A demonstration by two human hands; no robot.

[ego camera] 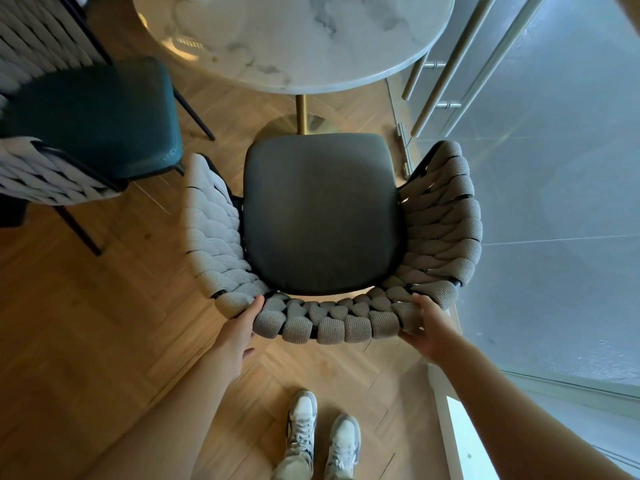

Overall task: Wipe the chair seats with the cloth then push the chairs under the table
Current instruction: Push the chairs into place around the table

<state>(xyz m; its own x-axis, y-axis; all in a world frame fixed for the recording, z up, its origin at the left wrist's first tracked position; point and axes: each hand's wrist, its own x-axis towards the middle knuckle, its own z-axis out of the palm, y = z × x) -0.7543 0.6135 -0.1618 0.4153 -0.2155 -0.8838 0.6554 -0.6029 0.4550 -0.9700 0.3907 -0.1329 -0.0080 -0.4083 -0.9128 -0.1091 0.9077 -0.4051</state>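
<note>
**Head view: two hands on the woven back of a grey-seated chair**

Head view, looking down. Two chairs are visible. The nearer chair (322,216) has a smooth, rounded-square charcoal seat cushion (318,213) ringed by a curved back and arms of thick, knitted grey-beige straps woven over a dark frame. It stands on the herringbone wood floor (104,306), its front edge just beside the brass pedestal (302,114) of the round, white-and-grey marble surface (294,39); the seat is not under the surface. The left hand (239,336) grasps the back rim at its left corner, thumb on top of the weave, fingers curled beneath. The right hand (427,327) grasps the rim at the right corner in the same manner. The second chair (93,123), to the left, has a teal, leather-like seat and the same woven straps on thin black legs. Two grey-and-white sneakers (322,434) stand behind the nearer chair. Frosted glass panels (554,168) line the right side.
</note>
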